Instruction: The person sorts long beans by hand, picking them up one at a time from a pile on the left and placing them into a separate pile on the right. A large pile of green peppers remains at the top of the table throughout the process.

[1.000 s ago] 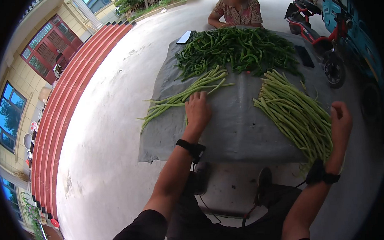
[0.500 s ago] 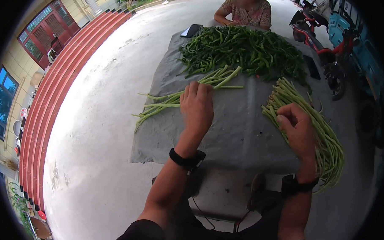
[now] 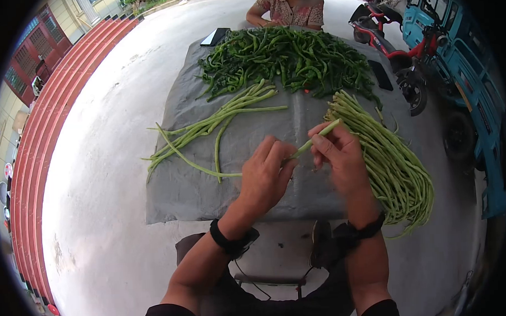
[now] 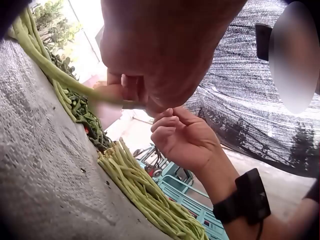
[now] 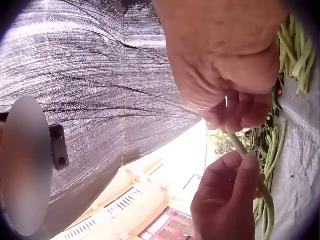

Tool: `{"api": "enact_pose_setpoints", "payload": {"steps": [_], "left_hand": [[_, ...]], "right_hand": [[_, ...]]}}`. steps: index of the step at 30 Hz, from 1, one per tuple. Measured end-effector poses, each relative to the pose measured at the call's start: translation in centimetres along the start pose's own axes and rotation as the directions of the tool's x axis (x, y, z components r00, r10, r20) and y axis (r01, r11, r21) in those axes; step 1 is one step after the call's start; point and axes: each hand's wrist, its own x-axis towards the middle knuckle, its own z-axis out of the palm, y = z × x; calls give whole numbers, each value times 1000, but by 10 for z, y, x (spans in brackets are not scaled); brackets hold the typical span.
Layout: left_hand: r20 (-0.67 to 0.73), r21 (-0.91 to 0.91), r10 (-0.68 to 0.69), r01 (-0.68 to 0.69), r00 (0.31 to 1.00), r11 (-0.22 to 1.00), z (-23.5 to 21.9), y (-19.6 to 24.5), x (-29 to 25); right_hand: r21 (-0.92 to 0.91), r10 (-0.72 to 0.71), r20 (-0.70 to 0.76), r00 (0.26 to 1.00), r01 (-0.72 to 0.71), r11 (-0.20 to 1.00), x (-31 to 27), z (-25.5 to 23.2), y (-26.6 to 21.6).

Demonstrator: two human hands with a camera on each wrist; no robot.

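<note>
A long green bean [image 3: 305,148] is stretched between both hands over the near middle of the table. My left hand [image 3: 266,171] pinches it between thumb and fingers, and its tail [image 3: 200,169] trails left across the cloth toward the small group of long beans [image 3: 215,121]. My right hand [image 3: 343,155] pinches the bean near its other end, whose tip sticks up past the fingers. In the right wrist view the bean [image 5: 239,145] runs from one set of fingertips to the other. Right of my right hand lies a thick bundle of long beans [image 3: 395,164].
A grey cloth [image 3: 182,199] covers the table. Green peppers [image 3: 286,59] are heaped at its far side, with a phone [image 3: 380,75] to their right and another phone [image 3: 215,37] at far left. A person [image 3: 292,10] sits opposite. A blue three-wheeler [image 3: 473,89] stands at right.
My right hand has come left from the bean bundle to my left hand and now pinches the bean. My left hand has drawn a bean from the left group toward me.
</note>
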Motion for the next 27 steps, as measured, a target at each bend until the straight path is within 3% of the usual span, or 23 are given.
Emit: {"api": "enact_pose_setpoints", "payload": {"steps": [3, 16, 25, 27], "left_hand": [[84, -104, -4, 13, 996, 995, 8, 6, -2], [201, -114, 41, -18, 979, 993, 13, 1, -4], [267, -237, -45, 111, 963, 965, 13, -4, -4], [303, -265, -127, 212, 945, 941, 10, -5, -4]], "right_hand": [[-6, -48, -12, 999, 48, 999, 2, -10, -1], [-44, -111, -142, 984, 106, 993, 2, -41, -2], [14, -95, -146, 985, 98, 995, 2, -42, -7], [38, -105, -146, 984, 112, 993, 1, -52, -10]]}}
